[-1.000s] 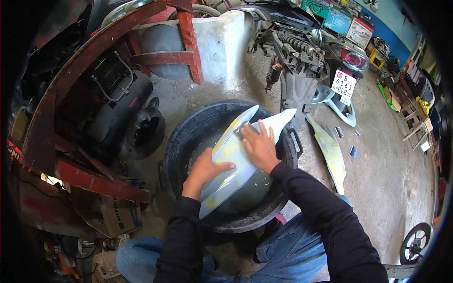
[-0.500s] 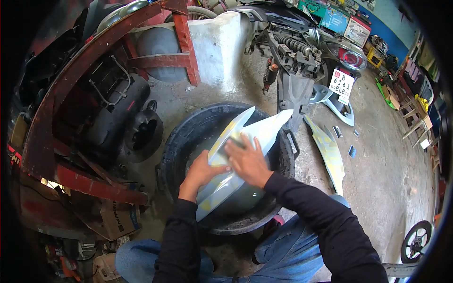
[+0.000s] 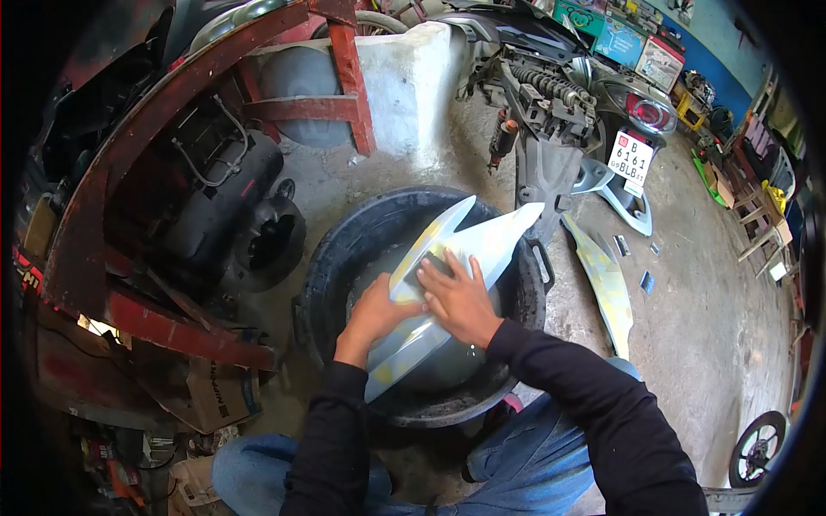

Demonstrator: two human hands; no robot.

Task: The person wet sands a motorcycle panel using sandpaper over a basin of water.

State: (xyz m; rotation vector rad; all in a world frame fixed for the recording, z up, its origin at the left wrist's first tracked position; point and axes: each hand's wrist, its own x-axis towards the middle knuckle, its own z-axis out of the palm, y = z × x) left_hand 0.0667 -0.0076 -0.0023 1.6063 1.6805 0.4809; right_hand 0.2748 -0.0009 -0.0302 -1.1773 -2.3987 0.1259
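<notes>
Well, the floor (image 3: 697,344) takes up most of this cluttered room, bare concrete on the right. To the left stands a red frame (image 3: 185,331), scuffed along its edges, with a dark tank (image 3: 228,189) behind its bars. Beyond the tub, near the pale wall (image 3: 422,95), sits a motorcycle (image 3: 551,90) with its shock spring and metalwork exposed.

A black tub (image 3: 331,279) rests on the floor before the person, one denim knee (image 3: 258,469) just this side of it, and cloudy water (image 3: 473,365) lies inside. Slanting over the tub is the panel (image 3: 492,241), pale with yellow patches, its pointed tip towards the motorcycle; whether it touches the rim I cannot tell. A second panel (image 3: 604,279), similarly patched, lies on the floor to the right.

Both hands are on the first panel. The left hand (image 3: 377,311) grips its left side, thumb across the upper face, the other fingers mostly hidden. The right hand (image 3: 462,301) lies flattened, fingers outstretched, over a dark pad (image 3: 436,259) against the panel; whether the fingers curl round it I cannot tell. Beside the second panel lies a small blue packet (image 3: 647,281).
</notes>
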